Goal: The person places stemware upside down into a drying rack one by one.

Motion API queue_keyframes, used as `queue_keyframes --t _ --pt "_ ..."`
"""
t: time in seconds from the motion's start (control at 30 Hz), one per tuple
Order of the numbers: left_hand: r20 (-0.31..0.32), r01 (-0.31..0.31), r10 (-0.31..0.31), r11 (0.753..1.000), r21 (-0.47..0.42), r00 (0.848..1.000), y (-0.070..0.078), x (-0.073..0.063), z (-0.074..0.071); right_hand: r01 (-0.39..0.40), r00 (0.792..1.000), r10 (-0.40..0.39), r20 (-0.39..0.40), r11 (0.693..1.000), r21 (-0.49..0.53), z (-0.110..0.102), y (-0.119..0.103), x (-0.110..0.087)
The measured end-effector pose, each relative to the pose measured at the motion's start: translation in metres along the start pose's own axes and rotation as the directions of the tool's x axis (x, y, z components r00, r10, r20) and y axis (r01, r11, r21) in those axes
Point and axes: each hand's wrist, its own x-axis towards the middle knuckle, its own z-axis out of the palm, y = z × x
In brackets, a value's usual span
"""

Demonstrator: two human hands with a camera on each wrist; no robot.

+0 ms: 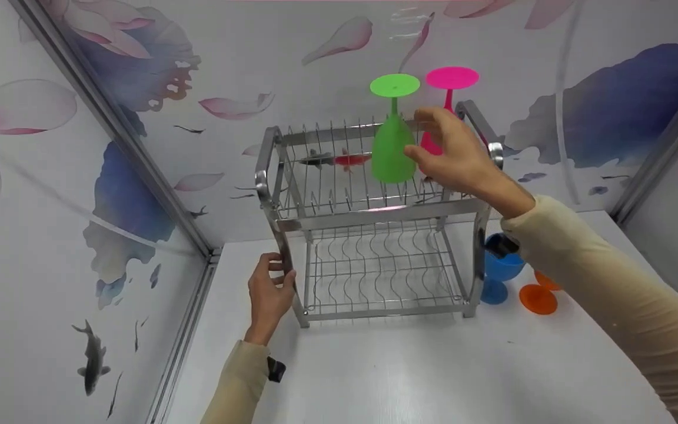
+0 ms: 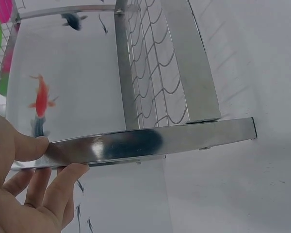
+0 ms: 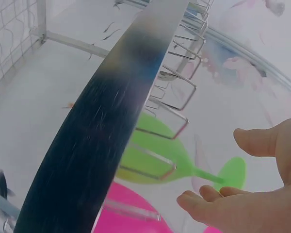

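A green plastic goblet (image 1: 393,154) stands upside down on the upper tier of a metal dish rack (image 1: 368,220), its round foot up. To its right is an inverted pink goblet (image 1: 452,78), partly hidden by my right hand (image 1: 461,154). That hand is beside the green goblet, thumb and fingers spread; in the right wrist view a gap shows between the thumb and the green goblet (image 3: 157,153). My left hand (image 1: 271,299) holds the rack's left upright. In the left wrist view, its thumb is on one side of the metal bar (image 2: 131,145) and its fingers on the other.
Right of the rack, a blue goblet (image 1: 504,268) and an orange goblet (image 1: 538,299) are on the white table (image 1: 398,365), partly covered by my right sleeve. The rack's lower tier (image 1: 380,265) has wavy wires. Flower-and-fish patterned panels (image 1: 292,70) stand behind and at the sides.
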Motion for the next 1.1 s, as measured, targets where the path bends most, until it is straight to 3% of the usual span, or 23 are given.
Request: queue_keyframes --t 0.3,0.5,0.83,0.97,1.1 --pt "0.02 0.015 -0.015 1.0 0.008 1.0 0.001 -0.001 -0.004 0.037 0.999 -0.037 0.003 0.999 0.016 -0.039 0.011 -0.037" --pt "0.035 0.044 -0.044 0.999 -0.003 0.998 0.002 -0.001 -0.003 0.035 0.997 -0.039 -0.063 0.997 -0.062 -0.063 0.031 -0.059" --pt "0.063 0.094 -0.093 0.995 -0.018 0.994 0.003 0.002 -0.003 0.064 0.959 -0.11 -0.262 0.982 -0.177 -0.091 0.108 -0.106" --pt "0.061 0.088 -0.087 0.996 -0.012 0.994 0.004 0.001 -0.003 0.037 0.954 -0.088 -0.287 0.984 -0.177 -0.096 0.139 -0.124" --pt "0.059 0.094 -0.094 0.996 0.0 0.994 0.004 0.0 -0.004 -0.049 0.951 -0.016 -0.309 0.979 -0.2 -0.097 0.165 -0.141"
